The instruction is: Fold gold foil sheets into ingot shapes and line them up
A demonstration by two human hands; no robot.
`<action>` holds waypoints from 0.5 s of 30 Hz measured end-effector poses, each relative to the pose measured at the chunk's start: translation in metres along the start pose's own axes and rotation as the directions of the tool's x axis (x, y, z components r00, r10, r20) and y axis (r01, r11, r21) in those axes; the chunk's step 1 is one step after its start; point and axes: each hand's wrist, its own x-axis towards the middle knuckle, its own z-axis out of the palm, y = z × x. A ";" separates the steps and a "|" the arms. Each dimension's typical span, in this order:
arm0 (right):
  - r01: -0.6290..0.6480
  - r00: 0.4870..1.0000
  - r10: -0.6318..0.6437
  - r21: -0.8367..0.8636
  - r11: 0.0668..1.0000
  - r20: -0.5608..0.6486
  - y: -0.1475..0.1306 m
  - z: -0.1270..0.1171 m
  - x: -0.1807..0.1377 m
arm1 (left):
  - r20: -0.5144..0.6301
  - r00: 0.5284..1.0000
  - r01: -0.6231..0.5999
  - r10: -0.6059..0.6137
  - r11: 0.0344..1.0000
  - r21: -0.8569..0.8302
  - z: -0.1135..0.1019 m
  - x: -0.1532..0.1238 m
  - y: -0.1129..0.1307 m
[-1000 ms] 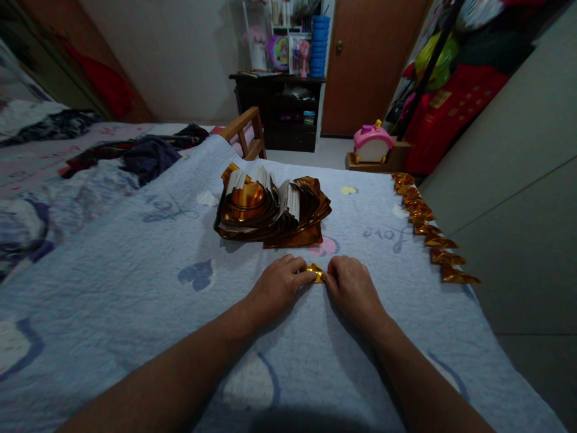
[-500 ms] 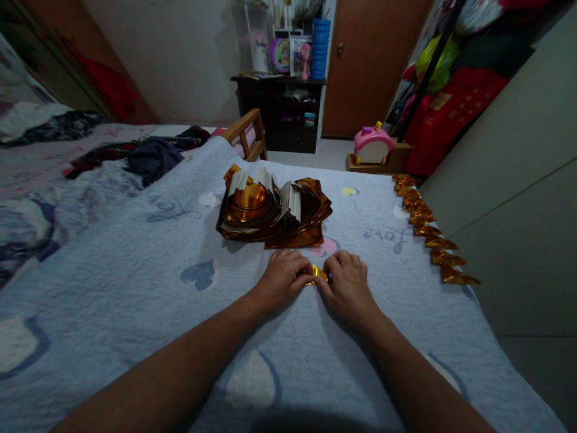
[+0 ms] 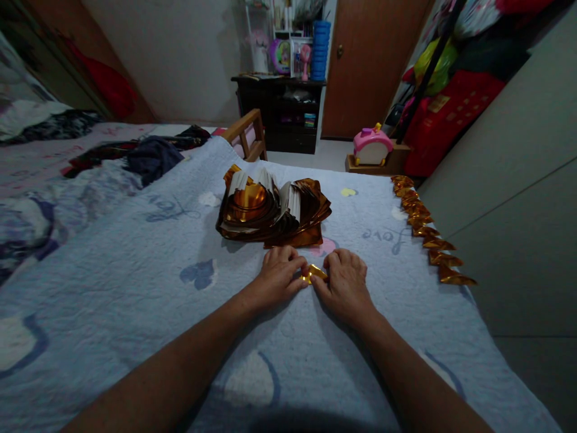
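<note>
Nearby, a light-blue cloth (image 3: 135, 337), printed with hearts and lettering, is crossed by two bare forearms (image 3: 193, 346). Near mid-cloth a small piece of gold foil (image 3: 317, 272) is pinched between the two hands, low at the surface; whether the cloth is touched by it cannot be told. Its left end is grasped by the bent fingers of the left hand (image 3: 280, 272); its other end is gripped by the right hand (image 3: 346, 279), the thumb laid at its near side.

Just beyond, a stack of sheets (image 3: 250, 204), gold and white, is noted, bent into curves, fanned at the right. Along the cloth's right edge, well apart from the hands, folded gold pieces (image 3: 424, 230) are lined up in a close row. At left, a dark garment (image 3: 153, 161) is bunched. Past the cloth, a pink toy (image 3: 372, 146) is set on a brown box (image 3: 399, 157). Farthest, a dark shelf unit (image 3: 277, 120) is placed beside a brown door (image 3: 374, 66).
</note>
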 end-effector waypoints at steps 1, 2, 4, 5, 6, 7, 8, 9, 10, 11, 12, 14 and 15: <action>0.000 1.000 0.000 -0.010 1.000 -0.007 -0.001 0.001 0.000 | -0.002 1.000 -0.002 0.002 1.000 0.001 0.001 0.000 0.000; -0.001 1.000 0.001 -0.020 1.000 -0.013 -0.001 0.001 0.001 | -0.005 1.000 -0.004 0.004 1.000 0.003 0.001 0.000 0.000; -0.005 1.000 0.005 -0.029 1.000 -0.020 -0.002 0.001 0.001 | -0.011 1.000 0.000 0.000 1.000 0.009 0.002 0.000 0.001; -0.009 1.000 0.008 -0.030 1.000 -0.019 -0.002 0.001 0.001 | -0.013 1.000 0.005 -0.005 1.000 0.013 0.003 0.000 0.001; -0.014 1.000 0.014 -0.029 0.999 -0.017 -0.002 0.001 0.000 | -0.014 1.000 0.011 -0.011 1.000 0.016 0.003 0.000 0.001; -0.019 1.000 0.018 -0.026 0.999 -0.014 -0.001 0.000 0.000 | -0.015 1.000 0.017 -0.017 1.000 0.018 0.003 -0.001 0.002; -0.023 1.000 0.023 -0.022 0.999 -0.014 0.000 0.000 0.000 | -0.018 1.000 0.022 -0.021 1.000 0.019 0.003 -0.001 0.002; -0.026 1.000 0.025 -0.018 1.000 -0.017 0.002 0.000 -0.001 | -0.021 0.999 0.027 -0.027 0.999 0.020 0.003 -0.002 0.002; -0.027 0.999 0.027 -0.015 1.000 -0.025 0.005 0.000 -0.002 | -0.025 0.999 0.032 -0.032 0.999 0.022 0.003 -0.002 0.002; -0.029 0.999 0.028 -0.014 0.999 -0.038 0.008 0.000 -0.003 | -0.030 0.999 0.038 -0.038 0.999 0.023 0.004 -0.003 0.002; -0.029 0.998 0.028 -0.015 0.999 -0.051 0.011 0.000 -0.003 | -0.036 0.998 0.047 -0.046 0.999 0.025 0.004 -0.003 0.002; -0.030 0.997 0.029 -0.021 0.999 -0.073 0.018 0.000 -0.005 | -0.043 0.997 0.066 -0.065 0.997 0.032 0.005 -0.005 0.001; -0.033 0.996 0.031 -0.023 0.999 -0.083 0.021 0.001 -0.006 | -0.045 0.996 0.075 -0.073 0.997 0.035 0.005 -0.005 0.001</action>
